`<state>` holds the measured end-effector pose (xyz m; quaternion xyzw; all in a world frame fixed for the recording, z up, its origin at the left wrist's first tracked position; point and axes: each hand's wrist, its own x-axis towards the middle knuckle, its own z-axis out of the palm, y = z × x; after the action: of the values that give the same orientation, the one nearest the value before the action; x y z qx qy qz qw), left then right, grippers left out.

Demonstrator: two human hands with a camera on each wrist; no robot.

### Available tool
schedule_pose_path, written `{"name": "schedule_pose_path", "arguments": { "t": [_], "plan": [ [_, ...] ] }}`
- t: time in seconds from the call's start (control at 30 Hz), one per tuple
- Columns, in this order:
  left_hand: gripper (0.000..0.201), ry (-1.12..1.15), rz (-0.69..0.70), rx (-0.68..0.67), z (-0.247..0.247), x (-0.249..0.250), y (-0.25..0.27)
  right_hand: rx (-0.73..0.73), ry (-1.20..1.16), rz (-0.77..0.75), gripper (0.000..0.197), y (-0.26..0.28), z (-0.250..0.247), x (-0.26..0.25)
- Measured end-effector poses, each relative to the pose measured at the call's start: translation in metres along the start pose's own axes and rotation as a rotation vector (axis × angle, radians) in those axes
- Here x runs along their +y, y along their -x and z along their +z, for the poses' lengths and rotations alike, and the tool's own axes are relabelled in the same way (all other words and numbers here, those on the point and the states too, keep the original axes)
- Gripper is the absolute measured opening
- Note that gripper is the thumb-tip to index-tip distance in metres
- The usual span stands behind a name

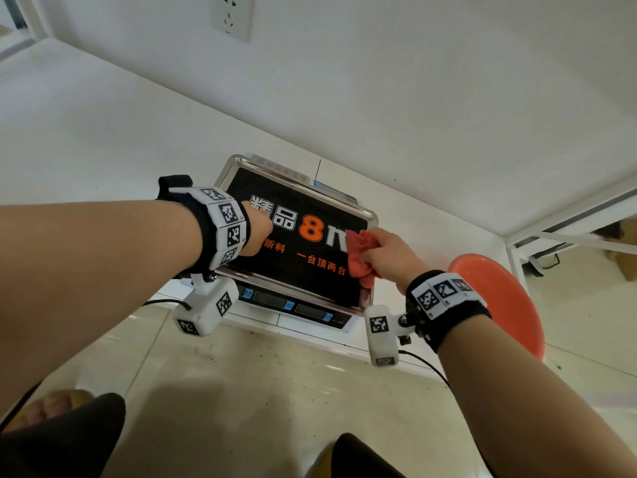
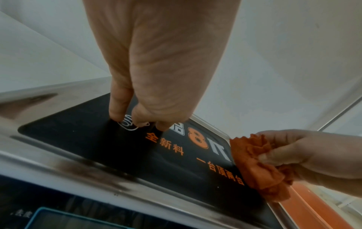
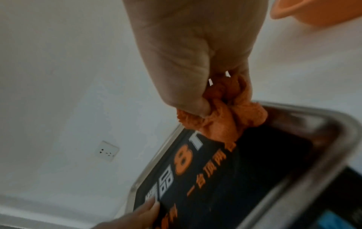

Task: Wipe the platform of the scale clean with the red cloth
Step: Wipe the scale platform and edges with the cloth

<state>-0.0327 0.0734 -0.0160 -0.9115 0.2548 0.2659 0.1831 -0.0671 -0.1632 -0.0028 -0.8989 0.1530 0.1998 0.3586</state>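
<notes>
The scale's platform (image 1: 310, 282) is a steel tray with a black printed sheet on it, low in front of me on a white ledge. My left hand (image 1: 258, 229) rests on its left part, and its fingertips (image 2: 137, 122) press on the black sheet. My right hand (image 1: 387, 257) grips the bunched red cloth (image 1: 360, 255) and holds it against the platform's right edge. From the left wrist, the red cloth (image 2: 254, 167) covers the right end of the print. From the right wrist, the red cloth (image 3: 221, 119) hangs from my curled fingers over the platform (image 3: 254, 178).
The scale's display panel (image 1: 293, 305) faces me below the platform. An orange basin (image 1: 499, 301) stands just right of the scale. A wall with a socket (image 1: 232, 15) rises close behind. A white frame (image 1: 568, 215) runs at the right, with tiled floor below.
</notes>
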Motion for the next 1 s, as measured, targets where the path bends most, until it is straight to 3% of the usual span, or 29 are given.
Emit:
{"name": "schedule_pose_path", "arguments": {
  "t": [0.17, 0.27, 0.4, 0.43, 0.53, 0.6, 0.73, 0.83, 0.9, 0.93, 1.0],
  "plan": [
    [0.041, 0.008, 0.002, 0.007, 0.0, 0.002, 0.001, -0.167, 0.047, -0.127, 0.023, -0.001, 0.037, -0.001],
    [0.042, -0.002, 0.0, 0.011, -0.001, 0.002, 0.003, -0.371, 0.083, -0.227, 0.023, 0.006, 0.056, -0.021],
    [0.043, -0.003, -0.006, 0.017, 0.0, 0.001, 0.005, -0.601, -0.023, -0.145, 0.026, 0.013, 0.051, -0.031],
    [0.044, 0.001, -0.003, 0.013, 0.001, 0.0, 0.004, -0.567, -0.032, -0.137, 0.028, 0.013, 0.043, -0.03],
    [0.045, -0.004, -0.002, 0.004, 0.0, 0.0, 0.003, -0.228, -0.021, -0.133, 0.03, 0.005, 0.012, -0.019],
    [0.044, -0.007, 0.0, -0.01, -0.002, 0.002, 0.003, -0.101, 0.021, -0.107, 0.031, 0.0, -0.001, -0.007],
    [0.047, 0.013, 0.0, -0.011, -0.001, 0.001, 0.006, -0.101, 0.367, -0.056, 0.021, 0.006, 0.002, 0.003],
    [0.047, 0.036, 0.001, -0.011, -0.001, 0.002, 0.008, -0.417, 0.216, 0.105, 0.028, 0.018, 0.009, -0.008],
    [0.046, 0.033, -0.003, -0.002, -0.002, 0.003, 0.009, -0.515, 0.2, 0.144, 0.02, 0.018, 0.008, -0.008],
    [0.046, 0.029, -0.001, -0.003, -0.002, 0.003, 0.009, -0.457, 0.173, 0.139, 0.017, 0.017, 0.007, -0.005],
    [0.045, 0.029, -0.001, 0.001, -0.002, 0.002, 0.01, -0.188, 0.095, 0.085, 0.022, 0.012, 0.005, 0.003]
  ]
}}
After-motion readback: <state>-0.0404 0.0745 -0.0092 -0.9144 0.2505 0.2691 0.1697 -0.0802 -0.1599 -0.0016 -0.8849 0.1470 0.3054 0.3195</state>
